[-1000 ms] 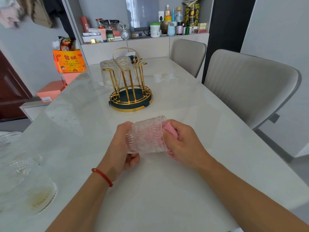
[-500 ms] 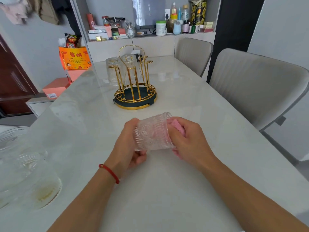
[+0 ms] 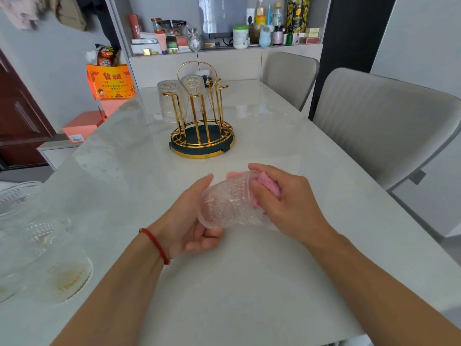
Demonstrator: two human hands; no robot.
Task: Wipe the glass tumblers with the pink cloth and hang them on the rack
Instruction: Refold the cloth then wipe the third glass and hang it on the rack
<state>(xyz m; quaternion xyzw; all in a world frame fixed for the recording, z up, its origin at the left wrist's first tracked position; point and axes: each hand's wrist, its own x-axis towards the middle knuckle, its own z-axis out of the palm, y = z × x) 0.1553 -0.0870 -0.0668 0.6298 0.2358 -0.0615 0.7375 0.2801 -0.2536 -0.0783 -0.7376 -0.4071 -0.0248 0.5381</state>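
Note:
A textured glass tumbler (image 3: 228,204) lies on its side above the table, its base cupped by my left hand (image 3: 193,221). My right hand (image 3: 287,201) grips the pink cloth (image 3: 268,187) and pushes it into the tumbler's mouth; part of the cloth shows pink through the glass. The gold rack (image 3: 202,121) with a dark round base stands further back at the table's middle. Two tumblers hang upside down on it, one at its left (image 3: 168,101) and one at its centre (image 3: 193,87).
More clear glassware (image 3: 37,245) sits blurred at the table's left front edge. Two grey chairs (image 3: 374,126) stand along the right side. A cluttered sideboard (image 3: 224,33) and an orange box (image 3: 111,81) lie beyond the white table (image 3: 274,283).
The tumbler has tilted and turned between my hands, its base dropping toward the left. My right hand has shifted over the rim with the cloth. The view has tipped slightly.

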